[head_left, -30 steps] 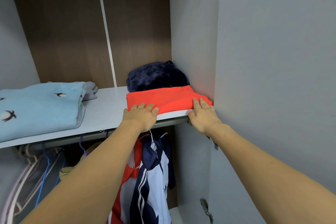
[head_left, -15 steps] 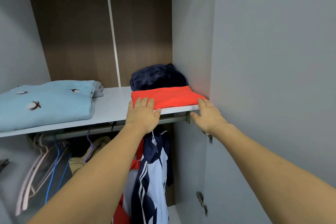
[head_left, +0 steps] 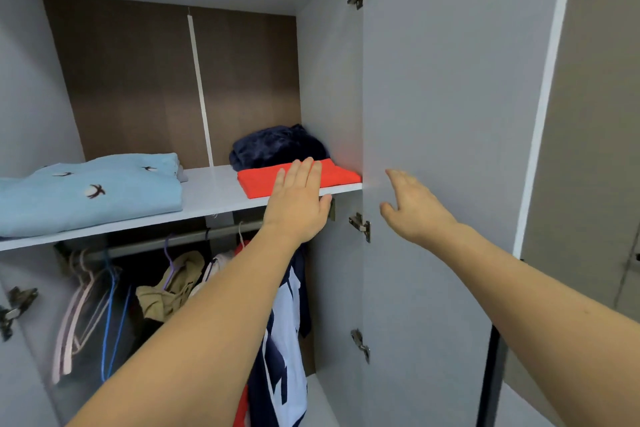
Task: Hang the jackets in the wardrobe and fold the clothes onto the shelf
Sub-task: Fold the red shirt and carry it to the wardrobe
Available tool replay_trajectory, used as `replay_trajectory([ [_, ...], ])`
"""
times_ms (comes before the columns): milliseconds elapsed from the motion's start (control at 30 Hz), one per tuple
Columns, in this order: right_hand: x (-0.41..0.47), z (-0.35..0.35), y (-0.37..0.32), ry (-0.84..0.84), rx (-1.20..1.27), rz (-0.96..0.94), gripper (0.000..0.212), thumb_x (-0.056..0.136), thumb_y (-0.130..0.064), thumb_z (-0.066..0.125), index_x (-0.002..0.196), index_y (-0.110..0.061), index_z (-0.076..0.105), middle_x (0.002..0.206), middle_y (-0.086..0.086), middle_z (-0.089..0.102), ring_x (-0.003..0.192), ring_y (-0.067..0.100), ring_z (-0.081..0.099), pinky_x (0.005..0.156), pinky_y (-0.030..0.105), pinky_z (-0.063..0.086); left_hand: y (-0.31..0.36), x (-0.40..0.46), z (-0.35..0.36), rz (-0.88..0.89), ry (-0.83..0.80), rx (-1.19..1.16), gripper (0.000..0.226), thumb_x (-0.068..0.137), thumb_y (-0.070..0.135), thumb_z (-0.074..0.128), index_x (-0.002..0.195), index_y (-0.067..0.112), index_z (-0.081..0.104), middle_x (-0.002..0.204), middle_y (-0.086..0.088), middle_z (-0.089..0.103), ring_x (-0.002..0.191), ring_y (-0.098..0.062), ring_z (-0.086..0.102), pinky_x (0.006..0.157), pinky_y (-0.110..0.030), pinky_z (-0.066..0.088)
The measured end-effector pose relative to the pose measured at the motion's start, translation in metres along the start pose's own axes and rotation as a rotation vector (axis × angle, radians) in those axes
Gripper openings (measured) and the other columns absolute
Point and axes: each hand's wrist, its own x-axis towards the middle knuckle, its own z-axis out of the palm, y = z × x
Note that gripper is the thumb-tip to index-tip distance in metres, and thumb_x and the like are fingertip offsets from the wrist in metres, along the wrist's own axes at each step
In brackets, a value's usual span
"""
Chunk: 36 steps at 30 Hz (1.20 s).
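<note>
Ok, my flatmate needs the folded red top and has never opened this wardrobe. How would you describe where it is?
Look at the white shelf above the hanging rail. The folded red top lies at the shelf's right end, at the front edge. It is the only bright red, flat item; a crumpled dark navy garment sits behind it.

red garment (head_left: 332,174), light-blue sweater (head_left: 90,196) (dark birds)

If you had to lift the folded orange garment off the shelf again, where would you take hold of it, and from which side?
Probably by its front folded edge, from the open front of the wardrobe. The orange garment lies flat at the shelf's front lip, with the dark blue bundle behind it and the side wall at its right. Both hands under that edge would likely keep the fold.
</note>
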Motion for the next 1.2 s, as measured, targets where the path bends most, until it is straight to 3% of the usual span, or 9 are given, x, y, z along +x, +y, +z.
replay_trajectory([
  [100,-0.03,-0.021,-0.001,0.067,-0.02,0.034,0.064,0.098,-0.022,0.046,0.154,-0.009,0.02,0.16,0.009,0.023,0.147,0.024,0.02,0.12,0.035,0.018,0.022,-0.005,-0.009,0.082,0.048,-0.049,0.064,0.102,0.036,0.039,0.156,0.01,0.018,0.164,-0.007,0.016,0.152,-0.026,0.01,0.124,-0.045,0.008],
  [367,-0.149,-0.1,0.024,0.288,-0.23,0.113,0.059,0.093,-0.014,0.052,0.148,-0.004,0.034,0.155,0.011,0.034,0.144,0.023,0.027,0.122,0.033,0.008,0.123,-0.028,-0.041,0.355,0.158,-0.17,0.066,0.1,0.033,0.045,0.156,0.007,0.021,0.163,-0.008,0.019,0.152,-0.026,0.011,0.124,-0.044,0.002],
  [500,-0.222,-0.152,0.07,0.338,-0.298,0.268,0.061,0.093,-0.017,0.052,0.149,-0.006,0.032,0.156,0.009,0.033,0.145,0.022,0.025,0.121,0.033,0.008,0.211,-0.041,-0.059,0.486,0.172,-0.27,0.065,0.101,0.034,0.043,0.156,0.007,0.02,0.163,-0.008,0.019,0.152,-0.026,0.01,0.124,-0.042,-0.002],
  [767,-0.379,-0.248,0.169,0.428,-0.365,0.576,0.059,0.095,-0.025,0.051,0.149,-0.012,0.031,0.153,0.006,0.037,0.14,0.025,0.033,0.115,0.038,0.026,0.412,-0.074,-0.082,0.645,0.162,-0.407,0.064,0.103,0.037,0.036,0.157,0.009,0.015,0.165,-0.007,0.013,0.153,-0.024,0.006,0.124,-0.043,0.0],
  [1200,-0.571,-0.316,0.329,0.485,-0.399,0.948,0.056,0.095,-0.022,0.049,0.148,-0.01,0.034,0.152,0.006,0.037,0.141,0.023,0.033,0.114,0.034,0.026,0.719,-0.125,-0.04,1.059,0.031,-0.576,0.062,0.103,0.035,0.035,0.156,0.007,0.017,0.164,-0.009,0.014,0.151,-0.028,0.011,0.124,-0.043,0.007],
])
